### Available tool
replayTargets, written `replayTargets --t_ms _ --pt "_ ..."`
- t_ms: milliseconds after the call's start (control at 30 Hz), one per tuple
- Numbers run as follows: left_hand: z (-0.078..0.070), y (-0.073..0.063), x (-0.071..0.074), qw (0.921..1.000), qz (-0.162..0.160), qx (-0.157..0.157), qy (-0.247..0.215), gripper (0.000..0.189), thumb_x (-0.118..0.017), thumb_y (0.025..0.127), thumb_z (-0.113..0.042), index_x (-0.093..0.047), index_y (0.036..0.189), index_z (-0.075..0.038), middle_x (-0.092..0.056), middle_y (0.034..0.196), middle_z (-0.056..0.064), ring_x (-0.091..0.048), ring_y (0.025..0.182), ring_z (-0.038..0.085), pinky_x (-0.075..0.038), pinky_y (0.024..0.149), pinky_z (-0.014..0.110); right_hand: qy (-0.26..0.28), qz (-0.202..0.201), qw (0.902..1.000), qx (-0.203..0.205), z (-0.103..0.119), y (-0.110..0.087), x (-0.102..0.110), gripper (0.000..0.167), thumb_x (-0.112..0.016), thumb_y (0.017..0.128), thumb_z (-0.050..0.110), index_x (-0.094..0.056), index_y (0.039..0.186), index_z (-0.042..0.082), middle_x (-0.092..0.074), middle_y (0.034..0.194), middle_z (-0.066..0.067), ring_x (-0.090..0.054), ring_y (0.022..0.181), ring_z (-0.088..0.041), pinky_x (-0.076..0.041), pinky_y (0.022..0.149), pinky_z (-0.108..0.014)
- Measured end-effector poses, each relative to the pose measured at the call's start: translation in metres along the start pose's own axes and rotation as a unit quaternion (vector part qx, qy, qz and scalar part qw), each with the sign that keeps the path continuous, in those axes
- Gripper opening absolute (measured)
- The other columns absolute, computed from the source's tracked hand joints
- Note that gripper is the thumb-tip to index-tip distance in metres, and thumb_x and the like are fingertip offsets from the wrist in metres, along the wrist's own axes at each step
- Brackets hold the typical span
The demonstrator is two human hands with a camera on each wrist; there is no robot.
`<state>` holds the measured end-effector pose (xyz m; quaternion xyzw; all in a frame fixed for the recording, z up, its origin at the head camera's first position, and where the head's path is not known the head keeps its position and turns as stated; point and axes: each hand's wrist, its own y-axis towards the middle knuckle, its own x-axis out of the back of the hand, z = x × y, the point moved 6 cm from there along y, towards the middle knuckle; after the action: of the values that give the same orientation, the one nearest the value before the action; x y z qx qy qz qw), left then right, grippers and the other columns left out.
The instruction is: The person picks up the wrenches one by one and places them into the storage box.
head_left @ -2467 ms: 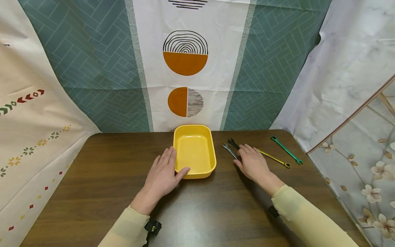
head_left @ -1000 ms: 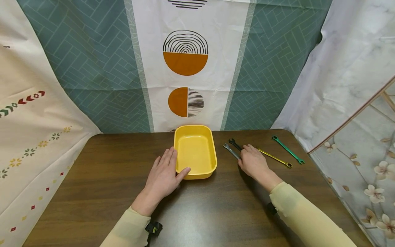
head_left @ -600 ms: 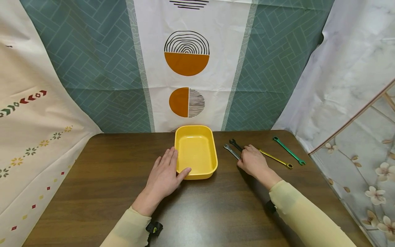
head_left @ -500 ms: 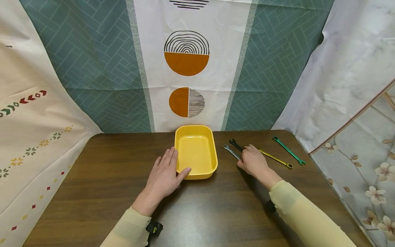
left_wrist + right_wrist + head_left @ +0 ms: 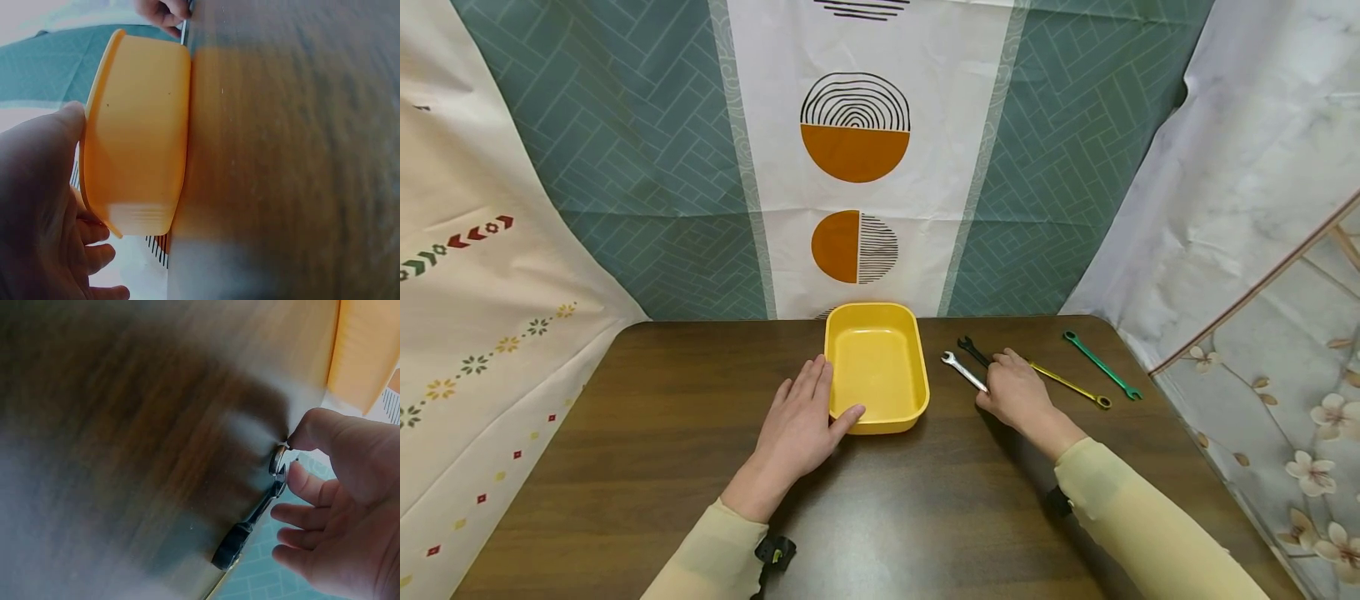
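My left hand rests on the near left corner of a yellow plastic tub, fingers straight along its side and thumb over the front rim. In the left wrist view the tub's outer wall stands on the table beside the hand. To the right, my right hand pinches the near end of a silver wrench between thumb and index finger. A black wrench lies just beyond it, partly hidden by the hand; its near end shows in the right wrist view.
A yellow wrench lies right of the right hand, its far end partly covered. Farther right, a green wrench lies near the right edge of the brown wooden table. A patterned cloth hangs behind the table.
My right hand's fingers have closed in on the silver wrench, whose visible part has just shifted slightly and looks brighter. The left hand and tub stay in place.
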<state>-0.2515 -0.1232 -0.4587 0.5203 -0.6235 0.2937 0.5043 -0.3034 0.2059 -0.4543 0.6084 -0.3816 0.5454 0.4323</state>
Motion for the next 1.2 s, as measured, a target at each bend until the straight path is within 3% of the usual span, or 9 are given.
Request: replayTargets --t_ms 300,733,1000,1200 --pt "-0.001 0.000 0.001 1.0000 -0.006 -0.001 0.000 0.100 -0.055 0.109 -0.068 -0.030 0.171 0.005 -0.027 0.179 0.022 -0.026 0.166 0.040 -0.025 0.129 0.067 -0.001 -0.024 0.9996 0.016 0.004 -0.004 0.004 0.026 -0.077 0.086 0.014 -0.060 0.071 0.003 -0.074 0.120 -0.031 -0.062 0.135 -0.046 -0.040 0.125 -0.051" --pt "-0.001 0.000 0.002 0.9999 -0.012 -0.004 0.001 0.099 -0.055 0.109 -0.068 -0.031 0.170 0.006 -0.028 0.178 0.023 -0.027 0.165 0.040 -0.026 0.128 0.068 0.005 -0.010 0.9999 0.007 0.013 -0.009 0.007 0.022 -0.078 0.090 0.012 -0.063 0.075 0.005 -0.072 0.128 -0.031 -0.058 0.140 -0.049 -0.040 0.124 -0.053" --pt "-0.001 -0.001 0.002 0.9999 -0.013 -0.003 0.000 0.099 -0.057 0.108 -0.068 -0.032 0.170 0.006 -0.029 0.178 0.023 -0.027 0.165 0.040 -0.025 0.128 0.069 0.003 -0.026 0.9992 0.029 0.018 -0.011 0.010 0.027 -0.078 0.091 0.009 -0.060 0.070 0.008 -0.074 0.120 -0.027 -0.062 0.136 -0.045 -0.042 0.124 -0.052" --pt "-0.001 -0.001 0.002 1.0000 -0.009 -0.002 0.000 0.100 -0.055 0.108 -0.068 -0.031 0.171 0.005 -0.029 0.178 0.022 -0.027 0.165 0.040 -0.024 0.128 0.069 0.010 -0.052 0.9981 0.031 0.020 -0.013 0.013 0.031 -0.076 0.089 0.006 -0.057 0.066 0.012 -0.075 0.112 -0.019 -0.067 0.123 -0.042 -0.052 0.112 -0.054"
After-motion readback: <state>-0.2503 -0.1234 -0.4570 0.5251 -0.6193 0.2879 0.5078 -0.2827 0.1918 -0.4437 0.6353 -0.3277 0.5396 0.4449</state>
